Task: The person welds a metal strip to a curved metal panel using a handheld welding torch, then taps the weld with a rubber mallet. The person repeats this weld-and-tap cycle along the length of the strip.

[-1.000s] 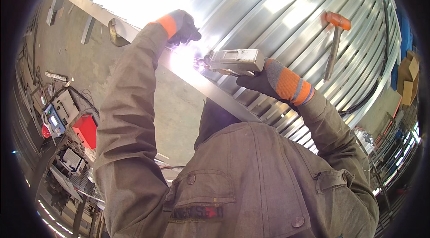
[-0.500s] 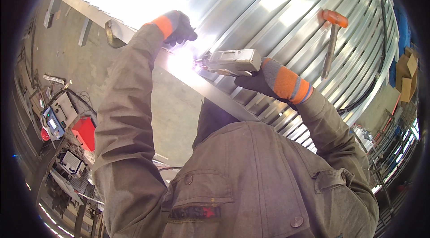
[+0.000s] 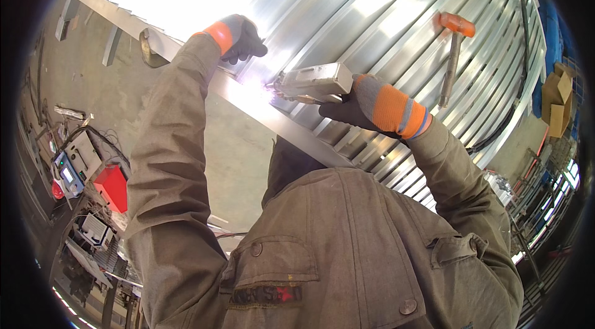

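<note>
The right hand (image 3: 365,106) has its grip closed around the grey welding torch (image 3: 310,81), whose tip glares where the steel bar (image 3: 291,131) meets the ribbed metal panel (image 3: 396,25). The left hand (image 3: 242,38), fingers curled, grips the bar just beside the arc; I'd hold that brace firm and feed the torch evenly along the seam

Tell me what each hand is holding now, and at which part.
The right hand holds the welding tool by its rear end. The left hand rests on the metal bar; whether it grips it is unclear.
</note>
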Tool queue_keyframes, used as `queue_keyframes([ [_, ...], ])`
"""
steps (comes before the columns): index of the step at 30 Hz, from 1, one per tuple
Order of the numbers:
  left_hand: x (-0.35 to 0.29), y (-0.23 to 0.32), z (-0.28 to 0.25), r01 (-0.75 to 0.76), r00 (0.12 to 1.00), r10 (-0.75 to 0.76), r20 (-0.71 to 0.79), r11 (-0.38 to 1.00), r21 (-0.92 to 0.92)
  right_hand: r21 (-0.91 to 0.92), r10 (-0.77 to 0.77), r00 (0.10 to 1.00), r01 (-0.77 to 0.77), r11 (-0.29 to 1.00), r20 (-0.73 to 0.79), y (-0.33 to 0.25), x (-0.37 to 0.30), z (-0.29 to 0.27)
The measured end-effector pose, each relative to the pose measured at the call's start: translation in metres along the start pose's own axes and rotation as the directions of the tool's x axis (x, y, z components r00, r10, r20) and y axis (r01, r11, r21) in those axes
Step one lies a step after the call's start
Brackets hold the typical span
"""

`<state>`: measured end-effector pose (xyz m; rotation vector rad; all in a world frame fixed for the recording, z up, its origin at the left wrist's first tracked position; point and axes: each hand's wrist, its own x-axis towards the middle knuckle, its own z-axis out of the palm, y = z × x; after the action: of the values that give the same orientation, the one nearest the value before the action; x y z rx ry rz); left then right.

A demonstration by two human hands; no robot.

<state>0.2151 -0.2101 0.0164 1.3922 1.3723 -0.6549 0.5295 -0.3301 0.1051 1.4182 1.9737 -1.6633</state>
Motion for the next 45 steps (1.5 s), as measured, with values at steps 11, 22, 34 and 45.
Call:
queue_keyframes([
  [11, 0.017, -0.009, 0.000, -0.004, 0.999, 0.001, 0.055, 0.999, 0.051, -0.126, -0.001, 0.995, 0.013, 0.992, 0.100, -0.035, 0.005, -0.025],
  [22, 0.004, -0.007, 0.005, -0.047, 0.999, 0.047, -0.006, 0.977, -0.208, 0.178, 0.004, 1.000, 0.002, 0.984, -0.029, -0.022, -0.010, -0.030],
  [34, 0.004, -0.003, 0.002, -0.036, 0.999, 0.037, 0.016, 0.995, -0.094, 0.289, -0.068, 0.997, 0.078, 0.954, -0.045, 0.006, 0.007, -0.008],
  [45, 0.010, -0.007, 0.002, -0.022, 1.000, 0.022, 0.013, 1.000, -0.022, 0.293, -0.097, 0.994, 0.107, 0.950, -0.046, 0.009, 0.014, -0.003],
])
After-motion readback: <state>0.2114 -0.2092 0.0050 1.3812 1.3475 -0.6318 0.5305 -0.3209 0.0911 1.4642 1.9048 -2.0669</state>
